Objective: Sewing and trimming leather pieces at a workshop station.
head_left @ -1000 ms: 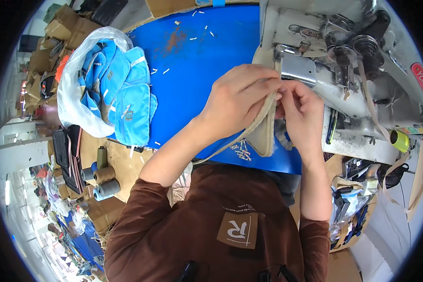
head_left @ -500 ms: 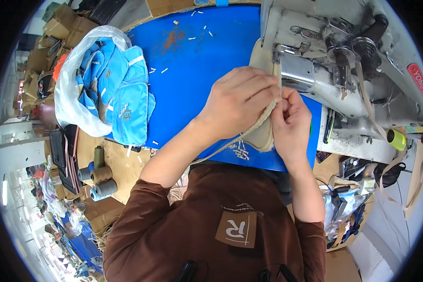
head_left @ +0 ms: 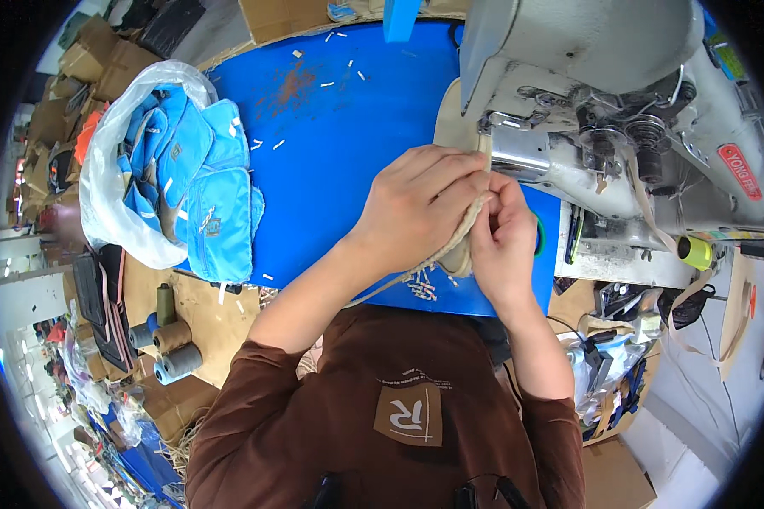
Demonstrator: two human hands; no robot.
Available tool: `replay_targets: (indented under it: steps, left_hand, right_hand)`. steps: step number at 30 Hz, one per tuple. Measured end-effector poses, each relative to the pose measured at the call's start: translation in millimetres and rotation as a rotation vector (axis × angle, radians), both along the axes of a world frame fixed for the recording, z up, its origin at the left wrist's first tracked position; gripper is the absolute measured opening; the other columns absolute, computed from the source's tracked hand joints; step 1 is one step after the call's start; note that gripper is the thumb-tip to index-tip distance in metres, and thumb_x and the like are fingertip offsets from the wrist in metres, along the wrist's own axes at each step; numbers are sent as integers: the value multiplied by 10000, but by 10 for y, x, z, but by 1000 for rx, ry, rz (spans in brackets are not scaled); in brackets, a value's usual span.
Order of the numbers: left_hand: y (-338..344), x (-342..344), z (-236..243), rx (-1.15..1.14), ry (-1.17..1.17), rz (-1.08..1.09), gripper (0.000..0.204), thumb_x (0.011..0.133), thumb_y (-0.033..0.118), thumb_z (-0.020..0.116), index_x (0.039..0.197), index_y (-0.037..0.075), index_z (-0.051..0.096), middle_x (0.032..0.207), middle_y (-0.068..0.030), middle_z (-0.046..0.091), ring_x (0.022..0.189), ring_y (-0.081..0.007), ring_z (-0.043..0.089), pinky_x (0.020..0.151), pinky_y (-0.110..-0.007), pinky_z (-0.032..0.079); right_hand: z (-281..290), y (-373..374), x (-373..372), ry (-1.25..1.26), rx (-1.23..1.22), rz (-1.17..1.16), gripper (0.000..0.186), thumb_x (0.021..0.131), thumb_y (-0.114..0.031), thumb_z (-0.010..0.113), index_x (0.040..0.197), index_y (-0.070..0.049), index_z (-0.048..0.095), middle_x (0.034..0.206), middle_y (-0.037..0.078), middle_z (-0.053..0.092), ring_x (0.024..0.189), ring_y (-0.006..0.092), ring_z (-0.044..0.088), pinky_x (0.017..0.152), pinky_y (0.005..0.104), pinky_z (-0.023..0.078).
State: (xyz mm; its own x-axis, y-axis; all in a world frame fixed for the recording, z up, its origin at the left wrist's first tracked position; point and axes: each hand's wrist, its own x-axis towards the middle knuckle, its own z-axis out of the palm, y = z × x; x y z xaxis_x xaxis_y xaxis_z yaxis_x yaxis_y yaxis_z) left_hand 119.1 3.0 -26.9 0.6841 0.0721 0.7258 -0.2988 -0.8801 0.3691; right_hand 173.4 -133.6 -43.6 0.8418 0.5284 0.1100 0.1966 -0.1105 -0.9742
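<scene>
A beige fabric panel (head_left: 452, 127) lies under the sewing machine's presser area (head_left: 486, 127), partly hidden by my hands. Along its right-hand edge runs a thick, rope-like beige cord (head_left: 467, 222), its thinner tail trailing toward my lap. My left hand (head_left: 420, 199) lies over the panel, fingers bent and closed on the corded edge close to the machine. Opposite it, my right hand (head_left: 505, 237) pinches the same edge between thumb and curled fingers. The fingertips of both hands nearly meet there.
The grey sewing machine (head_left: 569, 68) fills the upper right. On the blue tabletop (head_left: 331, 136), a clear plastic bag (head_left: 102, 195) holds light-blue fabric pouches (head_left: 221, 212), left. Small white scraps (head_left: 422, 287) lie near my wrists. Thread spools (head_left: 174, 335) stand lower left.
The whole view has shifted slightly, so the table and machine sit lower and further left. Both hands keep their hold on the corded edge, with little movement against the machine.
</scene>
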Motion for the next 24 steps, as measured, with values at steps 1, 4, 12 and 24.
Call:
replay_targets:
  steps: [1,4,12,24]
  left_hand:
    - [5,-7,-6,-3,9,3,207,754,77,754,955,77,707,1034,-60,702,930,-282,683,792,-377,559]
    - [-37,-52,-22,-150,66,7,204,763,68,751,963,64,710,1033,-66,708,921,-278,687,772,-366,563]
    - [-49,-34,16,-39,36,19,215,772,32,738,984,58,722,1042,-72,708,908,-277,695,786,-370,569]
    - [-77,10,174,-1121,376,-43,109,928,18,666,978,-44,591,812,-64,673,699,-88,638,606,-241,509]
  right_hand:
    - [-53,-4,12,-67,3,2,144,967,-35,598,1097,26,582,691,57,635,575,75,555,545,244,452]
    - [-102,-3,-3,-42,43,-16,145,963,-33,601,1096,23,581,686,52,632,577,78,563,544,247,454]
    - [-59,9,19,-35,56,-7,142,963,-25,589,1096,21,573,697,54,637,589,73,559,545,237,439]
    - [92,-316,-121,2,-78,83,335,1065,-182,482,1321,21,556,1025,65,691,871,94,604,772,257,495]
